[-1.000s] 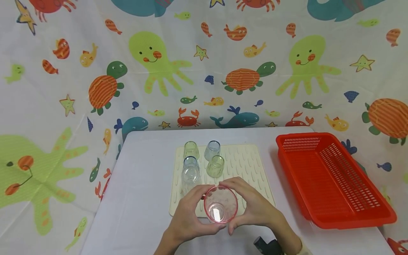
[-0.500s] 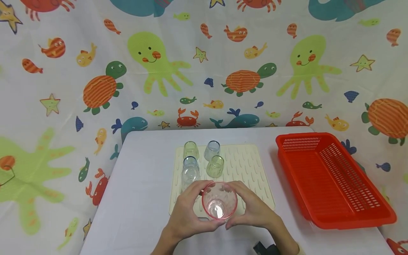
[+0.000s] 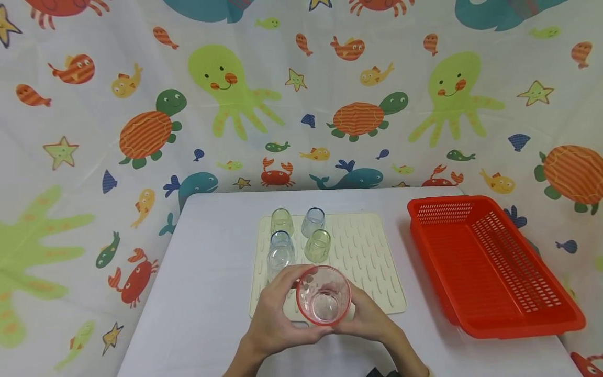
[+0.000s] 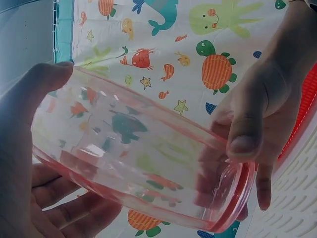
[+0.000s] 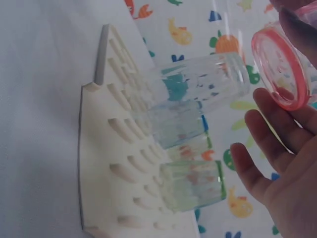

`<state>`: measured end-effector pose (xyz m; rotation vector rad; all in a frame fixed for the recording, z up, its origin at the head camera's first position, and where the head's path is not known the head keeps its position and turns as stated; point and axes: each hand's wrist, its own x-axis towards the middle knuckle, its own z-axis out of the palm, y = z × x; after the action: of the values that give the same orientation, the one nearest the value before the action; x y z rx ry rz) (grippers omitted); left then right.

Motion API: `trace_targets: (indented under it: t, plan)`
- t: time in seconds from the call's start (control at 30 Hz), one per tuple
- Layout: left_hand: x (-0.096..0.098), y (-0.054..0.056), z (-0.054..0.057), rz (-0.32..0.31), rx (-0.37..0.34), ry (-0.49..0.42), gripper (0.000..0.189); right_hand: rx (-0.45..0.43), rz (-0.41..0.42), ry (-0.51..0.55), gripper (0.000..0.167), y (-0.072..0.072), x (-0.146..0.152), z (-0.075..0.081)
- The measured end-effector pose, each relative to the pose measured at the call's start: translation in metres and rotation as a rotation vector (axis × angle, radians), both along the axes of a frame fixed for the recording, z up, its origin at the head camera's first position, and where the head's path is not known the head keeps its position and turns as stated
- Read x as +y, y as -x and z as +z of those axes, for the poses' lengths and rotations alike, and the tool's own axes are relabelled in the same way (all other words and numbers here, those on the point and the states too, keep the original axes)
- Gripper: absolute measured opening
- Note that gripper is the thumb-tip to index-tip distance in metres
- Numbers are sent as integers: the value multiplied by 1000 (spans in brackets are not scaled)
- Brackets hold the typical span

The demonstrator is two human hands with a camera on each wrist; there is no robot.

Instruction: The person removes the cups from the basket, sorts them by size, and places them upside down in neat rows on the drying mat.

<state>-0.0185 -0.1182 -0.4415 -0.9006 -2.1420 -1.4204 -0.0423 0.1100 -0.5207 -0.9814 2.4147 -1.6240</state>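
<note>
A pink-tinted clear drinking glass [image 3: 324, 296] is held over the front of the cream drying mat [image 3: 365, 262], its open mouth facing the head camera. My left hand [image 3: 275, 319] grips its side, thumb and fingers around the mouth end in the left wrist view. At the other end, my right hand [image 3: 369, 317] holds the thick base [image 5: 280, 67] between thumb and fingers; part of this hand is hidden behind the glass in the head view. Behind them on the mat stand a clear glass [image 3: 280, 257], a front green glass [image 3: 317, 246] and a back blue glass [image 3: 313, 222].
Another green glass [image 3: 282, 222] and another blue glass [image 3: 281, 239] stand at the mat's left side. A red plastic basket [image 3: 490, 272] sits at the right on the white-covered table [image 3: 207, 262]. A sea-animal printed curtain [image 3: 292, 115] hangs behind and beside the table.
The pink glass has risen slightly in the head view and its angle has shifted. My right hand has moved left and lower, its fingers now more hidden behind the glass.
</note>
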Motion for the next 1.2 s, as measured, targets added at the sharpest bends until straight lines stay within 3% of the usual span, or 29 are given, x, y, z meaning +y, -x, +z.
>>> trace_targets:
  t: [0.2, 0.33, 0.43, 0.67, 0.93, 1.2]
  plan:
    - [-8, -1, -2, 2, -5, -41, 87, 64, -24, 8, 77, -1, 7, -3]
    - [-16, -3, -7, 6, -33, -51, 87, 56, 1, 77, 65, 1, 17, -2]
    - [-23, -5, -13, 15, -72, -41, 87, 28, 25, 134, 66, 2, 26, 0]
    - [-34, -13, -33, -15, -160, -31, 82, -20, 98, 299, 73, 4, 45, 5]
    - [-37, -21, -57, -49, -335, 39, 80, -96, 215, 528, 71, 8, 50, 9]
    - [-27, -23, -78, -55, -346, 90, 83, -153, 267, 689, 64, 8, 41, 10]
